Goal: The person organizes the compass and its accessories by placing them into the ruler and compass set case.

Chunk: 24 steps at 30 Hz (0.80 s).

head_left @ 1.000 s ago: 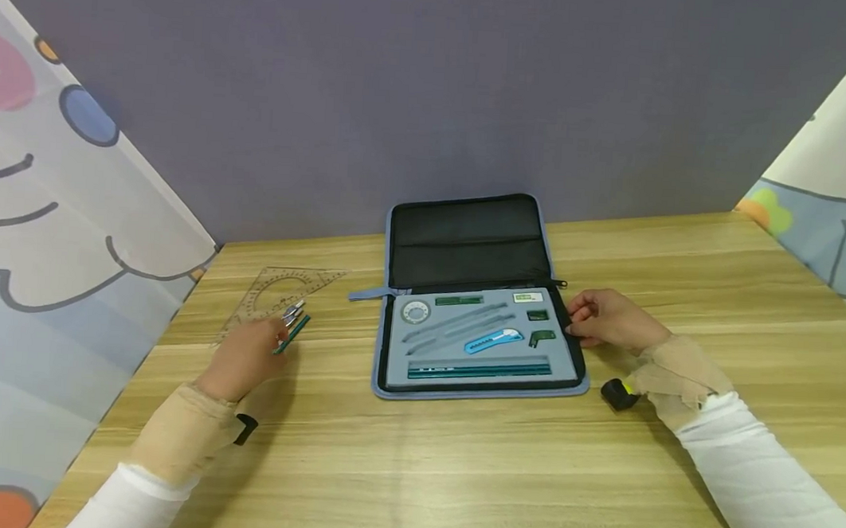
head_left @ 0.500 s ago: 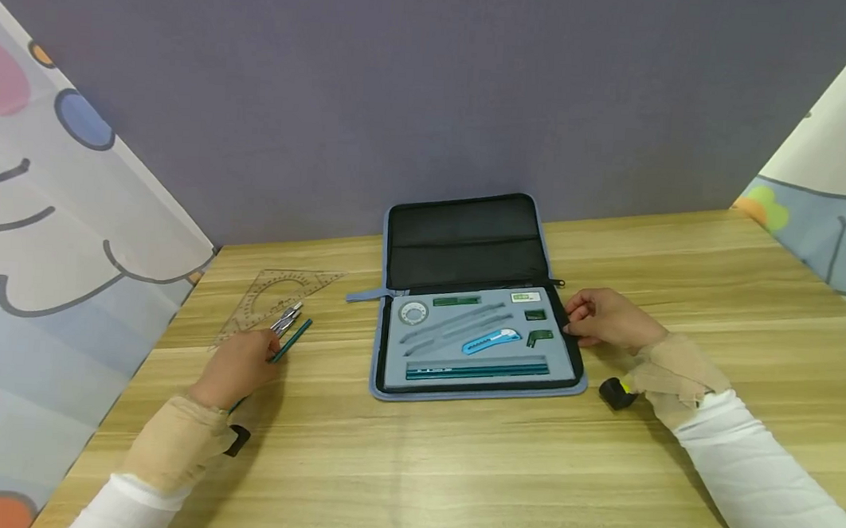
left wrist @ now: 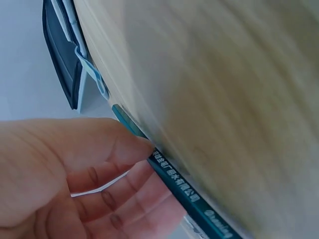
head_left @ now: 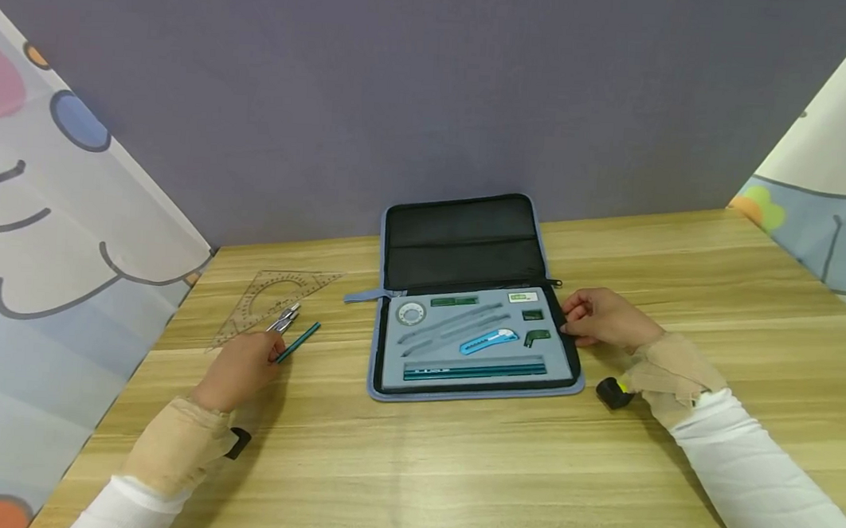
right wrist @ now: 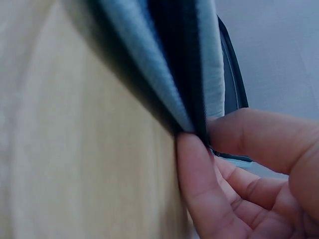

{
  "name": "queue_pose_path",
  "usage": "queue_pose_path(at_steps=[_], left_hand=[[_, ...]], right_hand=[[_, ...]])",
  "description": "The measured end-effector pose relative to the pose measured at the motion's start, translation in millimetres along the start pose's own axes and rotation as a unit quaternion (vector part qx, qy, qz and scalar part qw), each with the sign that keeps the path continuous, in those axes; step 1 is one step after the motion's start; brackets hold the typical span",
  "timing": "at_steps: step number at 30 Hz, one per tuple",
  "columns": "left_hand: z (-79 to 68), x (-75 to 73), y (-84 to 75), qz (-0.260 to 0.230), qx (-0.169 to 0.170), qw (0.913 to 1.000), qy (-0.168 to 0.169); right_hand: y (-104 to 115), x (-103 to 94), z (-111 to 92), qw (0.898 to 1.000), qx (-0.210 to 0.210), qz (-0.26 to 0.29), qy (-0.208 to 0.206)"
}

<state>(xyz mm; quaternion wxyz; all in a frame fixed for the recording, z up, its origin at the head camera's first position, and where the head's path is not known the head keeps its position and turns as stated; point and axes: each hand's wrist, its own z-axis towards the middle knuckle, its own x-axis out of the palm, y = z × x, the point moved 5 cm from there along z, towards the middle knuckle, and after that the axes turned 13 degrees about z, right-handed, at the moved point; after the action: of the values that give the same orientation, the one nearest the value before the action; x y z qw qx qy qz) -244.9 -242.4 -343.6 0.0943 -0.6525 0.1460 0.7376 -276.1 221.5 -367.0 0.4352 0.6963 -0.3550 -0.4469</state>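
Observation:
My left hand (head_left: 236, 370) pinches a dark green pencil (left wrist: 187, 194) with pale printed lettering between thumb and fingers, low over the table at the left. Just beyond its fingers lies a silver metal compass (head_left: 286, 318), overlapping a clear set square (head_left: 249, 303) with a protractor arc. At the right side of an unzipped stationery case (head_left: 466, 258), my right hand (head_left: 610, 318) pinches the case's edge (right wrist: 192, 112) between thumb and forefinger. The case lies with its lid back; its grey insert (head_left: 392, 366) faces up.
Set in the insert are a blue utility knife (head_left: 489, 342), dark green pencils (head_left: 475, 371), an eraser (head_left: 522, 297), a round white-rimmed piece (head_left: 411, 314) and small green pieces, beside long slanted slots. A grey partition (head_left: 432, 97) stands behind the wooden table (head_left: 455, 473).
My left hand has drawn slightly back toward me, and the pencil in it has turned, its far end now farther right of the compass. The right hand keeps its grip on the case edge.

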Motion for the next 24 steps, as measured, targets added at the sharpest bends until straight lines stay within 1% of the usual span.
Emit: queue_pose_path(at_steps=[5,7,9,12,17,21,24], left_hand=[[1.1,-5.0,-6.5,0.006,0.017,0.9997,-0.018],[2.2,-6.9,-10.6,0.001,0.024,0.9995,-0.022],[3.6,-8.1,-15.2,-0.008,0.031,0.9993,-0.018],[6.5,-9.9,-23.9,-0.019,0.042,0.9988,-0.014],[9.6,-17.0,-39.6,-0.026,0.064,0.997,-0.035],[10.1,-21.1,-52.8,-0.021,0.079,0.9959,-0.04],[10.5,-23.2,-63.8,-0.015,0.093,0.9941,-0.053]], right_hand=[[-1,-0.5,1,1.0,0.002,0.004,0.0],[-1,0.0,1,1.0,0.003,0.005,-0.001],[-1,0.6,1,1.0,0.005,0.007,-0.002],[-2,0.5,0,1.0,0.008,0.007,-0.005],[-2,0.1,-1,1.0,0.009,0.002,-0.005],[-1,0.1,0,1.0,0.008,0.001,-0.005],[0,0.8,0,1.0,0.008,0.002,-0.008]])
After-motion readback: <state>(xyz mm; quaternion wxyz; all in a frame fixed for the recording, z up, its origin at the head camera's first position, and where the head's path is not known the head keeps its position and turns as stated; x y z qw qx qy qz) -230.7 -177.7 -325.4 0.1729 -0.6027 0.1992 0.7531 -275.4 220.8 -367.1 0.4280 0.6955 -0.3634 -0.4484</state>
